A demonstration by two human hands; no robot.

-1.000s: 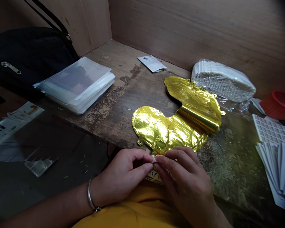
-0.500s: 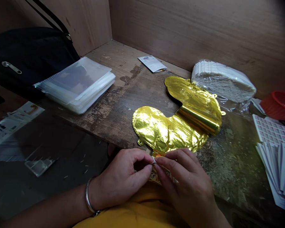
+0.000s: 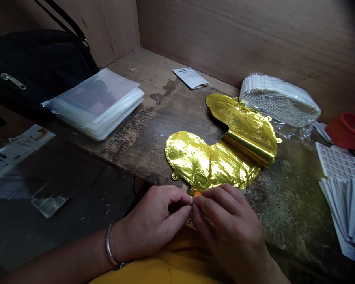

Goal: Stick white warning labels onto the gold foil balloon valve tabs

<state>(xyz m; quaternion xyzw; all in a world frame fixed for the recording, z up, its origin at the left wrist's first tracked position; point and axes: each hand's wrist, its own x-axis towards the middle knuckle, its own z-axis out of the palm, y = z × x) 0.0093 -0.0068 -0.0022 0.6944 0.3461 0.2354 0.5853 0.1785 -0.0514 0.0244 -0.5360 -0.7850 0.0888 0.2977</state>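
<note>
On my feed the left hand (image 3: 152,225) and right hand (image 3: 230,225) meet at the near edge of the bench (image 3: 148,94), their fingers (image 3: 182,200) pinching a small pale tab (image 3: 191,201) at the neck of the gold foil balloon (image 3: 207,161), which lies flat, stretching far and right.

The left hand (image 3: 150,225) and right hand (image 3: 230,228) meet at the fingertips (image 3: 187,204), pinching a small pale tab (image 3: 191,201) against the edge of a gold foil balloon (image 3: 207,163), which spreads ahead of the fingers across a worn wooden bench (image 3: 154,154). A printed card (image 3: 193,222) lies just below them; clear plastic sleeves (image 3: 97,104) sit ahead and left.
</note>
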